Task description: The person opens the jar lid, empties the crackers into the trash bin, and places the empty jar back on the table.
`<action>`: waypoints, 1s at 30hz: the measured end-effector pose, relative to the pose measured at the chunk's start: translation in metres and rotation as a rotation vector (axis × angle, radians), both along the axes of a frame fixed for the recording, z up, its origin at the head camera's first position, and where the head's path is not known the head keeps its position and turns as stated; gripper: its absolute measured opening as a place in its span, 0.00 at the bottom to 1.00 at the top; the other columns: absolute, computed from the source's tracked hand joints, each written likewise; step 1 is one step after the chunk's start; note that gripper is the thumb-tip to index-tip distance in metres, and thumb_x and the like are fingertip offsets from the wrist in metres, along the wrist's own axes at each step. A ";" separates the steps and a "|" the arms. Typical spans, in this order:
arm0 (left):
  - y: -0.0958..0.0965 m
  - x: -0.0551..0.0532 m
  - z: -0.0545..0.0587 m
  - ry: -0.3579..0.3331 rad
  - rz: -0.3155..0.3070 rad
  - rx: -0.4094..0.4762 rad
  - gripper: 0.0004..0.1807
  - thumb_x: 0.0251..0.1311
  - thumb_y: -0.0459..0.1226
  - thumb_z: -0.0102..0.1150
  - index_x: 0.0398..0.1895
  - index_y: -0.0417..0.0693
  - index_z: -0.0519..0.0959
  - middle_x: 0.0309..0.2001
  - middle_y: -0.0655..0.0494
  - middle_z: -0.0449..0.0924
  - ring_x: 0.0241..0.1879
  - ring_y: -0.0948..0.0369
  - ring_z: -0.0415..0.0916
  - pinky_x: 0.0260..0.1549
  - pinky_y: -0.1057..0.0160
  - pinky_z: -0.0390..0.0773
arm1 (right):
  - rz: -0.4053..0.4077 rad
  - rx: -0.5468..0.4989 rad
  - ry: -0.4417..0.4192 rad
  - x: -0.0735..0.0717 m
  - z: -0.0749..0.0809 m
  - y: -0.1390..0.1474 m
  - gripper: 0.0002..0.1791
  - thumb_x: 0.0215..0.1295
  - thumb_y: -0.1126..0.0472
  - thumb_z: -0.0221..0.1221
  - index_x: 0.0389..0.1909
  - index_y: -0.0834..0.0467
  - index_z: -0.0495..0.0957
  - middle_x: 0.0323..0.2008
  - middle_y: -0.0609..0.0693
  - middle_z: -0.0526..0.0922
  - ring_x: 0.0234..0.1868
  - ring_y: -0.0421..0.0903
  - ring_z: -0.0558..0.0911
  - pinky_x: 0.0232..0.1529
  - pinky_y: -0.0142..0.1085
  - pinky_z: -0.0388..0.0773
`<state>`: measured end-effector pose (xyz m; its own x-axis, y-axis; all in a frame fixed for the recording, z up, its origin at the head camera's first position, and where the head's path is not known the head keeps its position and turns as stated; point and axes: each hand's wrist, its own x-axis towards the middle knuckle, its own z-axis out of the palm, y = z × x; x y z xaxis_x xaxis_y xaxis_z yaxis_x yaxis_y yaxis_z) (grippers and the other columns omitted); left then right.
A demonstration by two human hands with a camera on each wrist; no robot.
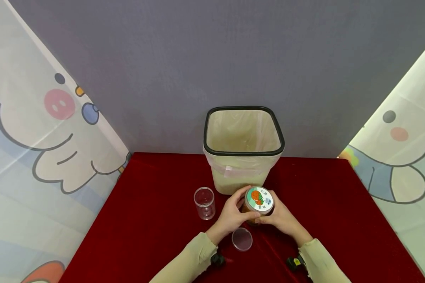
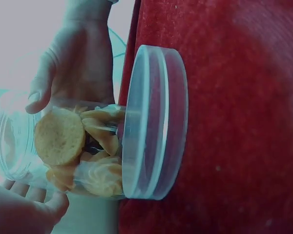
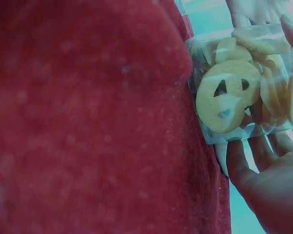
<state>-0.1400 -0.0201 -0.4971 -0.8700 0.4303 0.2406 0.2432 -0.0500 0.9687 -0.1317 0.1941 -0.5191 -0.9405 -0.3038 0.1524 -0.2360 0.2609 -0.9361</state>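
Observation:
A clear jar of cookies (image 3: 228, 96) stands upright on the red cloth, its round lid (image 1: 259, 199) printed with orange fruit on white and green. From the left side, my left hand (image 1: 231, 214) curls round the jar near the top, thumb across the front. My right hand (image 1: 285, 220) grips the opposite side, and the thumbs nearly meet in front. Cookies, one with cut-out holes, show through the wall in both wrist views. A loose clear lid (image 2: 156, 122) lies on the cloth just in front of the jar, between my forearms.
An uncovered transparent jar (image 1: 205, 204) stands left of my left hand. Right behind the cookie jar is a bag-lined bin (image 1: 246, 173) with a black rim. A grey wall rises behind the red-covered table (image 1: 156, 220), with cartoon-printed sheets on both sides.

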 end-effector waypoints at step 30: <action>-0.001 -0.012 0.000 -0.017 -0.154 0.092 0.41 0.56 0.21 0.66 0.73 0.37 0.60 0.70 0.45 0.66 0.70 0.54 0.62 0.69 0.53 0.57 | -0.023 0.020 0.004 0.002 0.003 -0.001 0.49 0.44 0.61 0.80 0.66 0.56 0.62 0.57 0.52 0.74 0.57 0.43 0.73 0.57 0.28 0.67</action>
